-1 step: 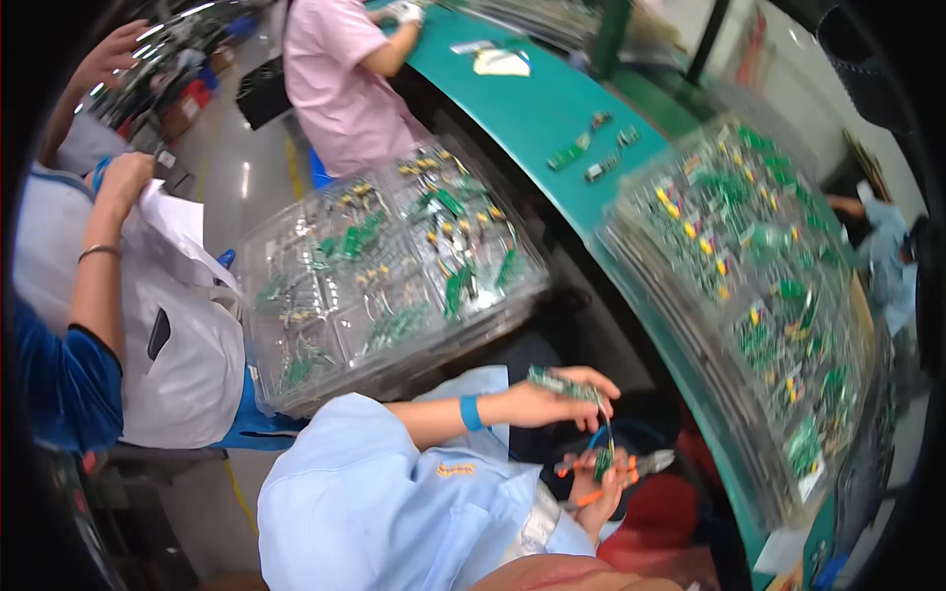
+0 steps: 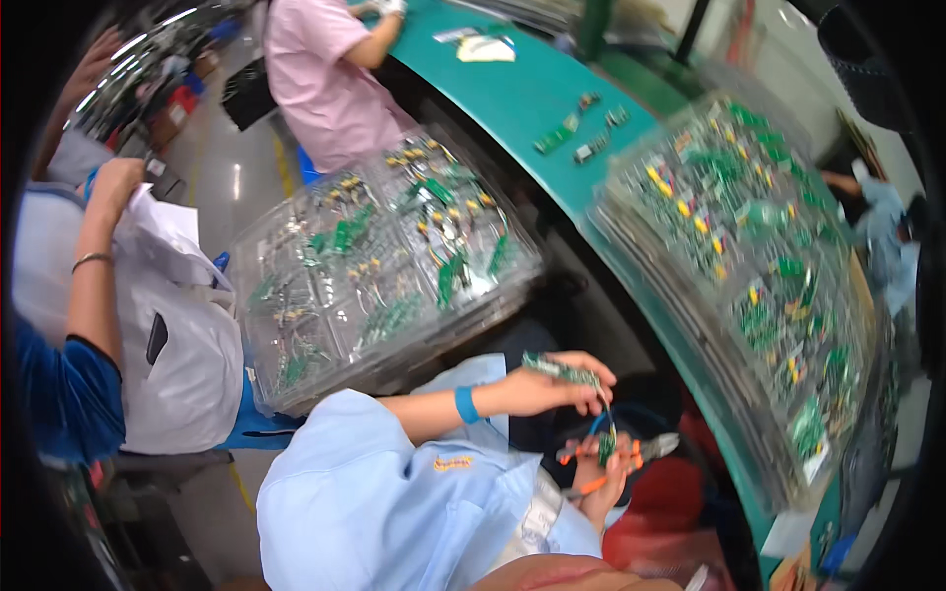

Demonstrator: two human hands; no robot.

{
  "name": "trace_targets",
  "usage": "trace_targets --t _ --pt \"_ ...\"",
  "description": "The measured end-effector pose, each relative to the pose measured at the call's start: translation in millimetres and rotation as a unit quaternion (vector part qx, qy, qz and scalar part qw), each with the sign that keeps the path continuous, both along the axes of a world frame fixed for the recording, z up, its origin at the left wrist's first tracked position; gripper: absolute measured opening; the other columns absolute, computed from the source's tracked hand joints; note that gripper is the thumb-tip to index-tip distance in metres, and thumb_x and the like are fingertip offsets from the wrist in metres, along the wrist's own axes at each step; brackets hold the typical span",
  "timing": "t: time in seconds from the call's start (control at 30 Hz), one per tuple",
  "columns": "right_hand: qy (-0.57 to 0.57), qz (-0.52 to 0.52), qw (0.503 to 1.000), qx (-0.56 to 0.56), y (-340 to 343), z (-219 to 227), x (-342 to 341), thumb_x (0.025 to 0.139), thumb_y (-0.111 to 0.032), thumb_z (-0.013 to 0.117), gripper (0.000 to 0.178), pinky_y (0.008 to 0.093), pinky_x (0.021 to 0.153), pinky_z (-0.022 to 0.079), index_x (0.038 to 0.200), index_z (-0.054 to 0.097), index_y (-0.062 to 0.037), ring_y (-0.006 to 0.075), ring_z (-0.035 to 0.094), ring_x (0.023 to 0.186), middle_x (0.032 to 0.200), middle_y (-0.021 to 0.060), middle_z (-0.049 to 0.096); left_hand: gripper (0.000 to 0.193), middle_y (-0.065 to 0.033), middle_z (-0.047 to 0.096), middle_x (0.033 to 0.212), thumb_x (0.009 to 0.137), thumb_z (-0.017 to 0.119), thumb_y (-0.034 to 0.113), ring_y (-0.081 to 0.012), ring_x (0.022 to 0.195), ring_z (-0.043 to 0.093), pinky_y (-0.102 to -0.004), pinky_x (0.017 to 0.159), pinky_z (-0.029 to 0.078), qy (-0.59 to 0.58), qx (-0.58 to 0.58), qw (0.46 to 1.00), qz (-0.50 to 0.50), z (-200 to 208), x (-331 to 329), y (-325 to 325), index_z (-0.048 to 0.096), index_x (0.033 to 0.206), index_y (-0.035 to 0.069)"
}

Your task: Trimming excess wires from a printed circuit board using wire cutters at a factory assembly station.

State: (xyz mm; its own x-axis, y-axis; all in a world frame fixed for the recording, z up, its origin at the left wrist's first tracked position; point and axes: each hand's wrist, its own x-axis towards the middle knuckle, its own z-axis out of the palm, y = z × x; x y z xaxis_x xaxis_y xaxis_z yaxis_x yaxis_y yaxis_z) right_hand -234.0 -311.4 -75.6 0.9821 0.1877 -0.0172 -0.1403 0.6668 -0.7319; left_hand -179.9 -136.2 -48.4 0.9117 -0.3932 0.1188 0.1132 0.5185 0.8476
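My left hand (image 2: 540, 392), a blue band on its wrist, pinches a narrow green circuit board (image 2: 562, 369) along its length. Thin wires run down from this board to a smaller green board (image 2: 606, 449) at my right hand (image 2: 604, 485). My right hand is closed round orange-handled pliers (image 2: 658, 448), their metal jaws pointing right. The small board lies against its fingers, though their exact grip on it is hard to make out. Both hands are in front of my light blue shirt, between the trays and the bench edge.
A clear tray (image 2: 394, 345) of wired boards stands left of my hands. More stacked trays (image 2: 680, 325) sit on the green bench (image 2: 463, 79), near several loose boards. A person in white (image 2: 177, 364) holds paper at left; another in pink (image 2: 320, 89) works farther off.
The whole view has shifted a little, so surroundings sit slightly farther left and up. Both hands keep the same holds on the board and pliers.
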Motion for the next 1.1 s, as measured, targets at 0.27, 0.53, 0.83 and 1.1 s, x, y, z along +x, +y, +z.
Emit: trace_targets --t 0.27,0.53,0.83,1.1 --pt "-0.032 0.003 0.999 -0.009 1 25 4 0.077 -0.014 0.049 0.024 0.0349 0.077 0.041 0.096 0.039 -0.0037 0.0204 0.047 0.079 0.087 0.012 0.046 0.034 -0.0181 0.056 0.096 0.082 0.049 0.007 -0.0213 0.08 0.058 -0.0256 0.068 0.049 0.087 -0.057 0.987 0.124 30 -7 -14 0.04 0.114 -0.004" --pt "-0.066 0.016 0.995 -0.066 -2 31 0 0.076 -0.011 0.048 0.024 0.029 0.075 0.039 0.097 0.039 -0.0037 0.0186 0.047 0.08 0.09 0.0119 0.043 0.033 -0.0147 0.057 0.095 0.079 0.053 0.002 -0.0179 0.078 0.057 -0.024 0.068 0.048 0.043 -0.026 0.989 0.14 36 -13 -12 0.045 0.11 -0.004" --pt "-0.074 0.047 0.993 -0.083 -4 28 -1 0.076 -0.01 0.049 0.024 0.0264 0.074 0.038 0.097 0.04 -0.0043 0.0177 0.046 0.08 0.089 0.0113 0.043 0.031 -0.0146 0.057 0.093 0.079 0.053 0.002 -0.0173 0.077 0.057 -0.0233 0.068 0.048 0.015 0.006 0.989 0.15 36 -11 -10 0.046 0.108 -0.004" --pt "-0.084 0.065 0.992 -0.071 -5 32 -1 0.075 -0.01 0.05 0.025 0.0265 0.075 0.036 0.097 0.041 -0.0048 0.018 0.044 0.082 0.089 0.0115 0.043 0.031 -0.0155 0.056 0.093 0.08 0.052 0.007 -0.0177 0.077 0.057 -0.0238 0.068 0.048 0.067 -0.03 0.991 0.109 36 -9 -10 0.045 0.108 -0.005"
